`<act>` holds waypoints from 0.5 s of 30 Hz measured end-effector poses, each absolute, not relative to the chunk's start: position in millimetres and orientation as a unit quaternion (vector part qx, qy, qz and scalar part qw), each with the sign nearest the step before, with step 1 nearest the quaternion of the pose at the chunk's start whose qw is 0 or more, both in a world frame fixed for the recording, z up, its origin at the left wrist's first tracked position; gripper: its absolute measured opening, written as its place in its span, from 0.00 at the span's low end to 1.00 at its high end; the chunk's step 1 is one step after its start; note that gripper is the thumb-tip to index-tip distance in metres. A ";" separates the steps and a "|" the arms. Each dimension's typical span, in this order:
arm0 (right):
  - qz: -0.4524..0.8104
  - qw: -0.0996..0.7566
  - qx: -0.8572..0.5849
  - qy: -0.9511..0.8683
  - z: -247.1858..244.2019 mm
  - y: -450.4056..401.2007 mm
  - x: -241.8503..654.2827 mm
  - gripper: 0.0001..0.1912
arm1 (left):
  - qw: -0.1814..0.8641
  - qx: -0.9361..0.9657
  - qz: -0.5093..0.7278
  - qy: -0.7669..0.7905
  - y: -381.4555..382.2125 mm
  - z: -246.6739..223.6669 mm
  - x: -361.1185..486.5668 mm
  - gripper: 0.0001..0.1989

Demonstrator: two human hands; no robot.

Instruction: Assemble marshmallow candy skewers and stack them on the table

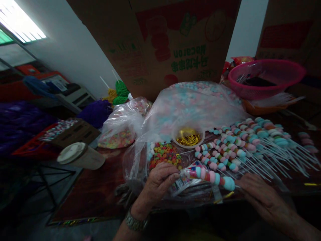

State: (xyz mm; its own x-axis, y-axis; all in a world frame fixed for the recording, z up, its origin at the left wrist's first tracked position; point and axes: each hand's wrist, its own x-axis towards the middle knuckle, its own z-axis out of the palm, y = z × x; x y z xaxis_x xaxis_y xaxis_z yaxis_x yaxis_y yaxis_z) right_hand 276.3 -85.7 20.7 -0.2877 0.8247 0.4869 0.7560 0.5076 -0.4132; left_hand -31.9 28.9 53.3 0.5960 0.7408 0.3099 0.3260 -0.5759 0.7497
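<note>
A marshmallow skewer in blue, pink and orange lies level between my two hands. My left hand, a watch on its wrist, is closed in a pinch at the skewer's left end, where a clear printed wrapper shows. At the other end, my right hand is closed on the white stick; its fingertips are partly hidden. Beneath the skewer are more printed wrappers. Finished-looking skewers lie piled just beyond, their white sticks pointing toward me.
Colourful ring candies lie beside a tub of gold twist ties. Behind them rises a big bag of marshmallows, with a cardboard box at its back. A pink basket stands right, a lidded cup left.
</note>
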 end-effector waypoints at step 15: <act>0.173 0.269 -0.482 -0.816 46.2 -81.9 282.1 0.16 | 0.223 0.924 0.122 0.287 19.8 54.5 -1.5 0.26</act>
State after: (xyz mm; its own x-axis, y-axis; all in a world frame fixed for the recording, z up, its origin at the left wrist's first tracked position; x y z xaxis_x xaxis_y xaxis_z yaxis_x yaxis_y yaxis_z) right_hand 282.1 -81.9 46.2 -0.3908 0.8793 0.2723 0.6935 0.4758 -0.5410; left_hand -1.5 19.8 54.5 0.8058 0.5842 0.0972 0.4758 -0.7364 0.4810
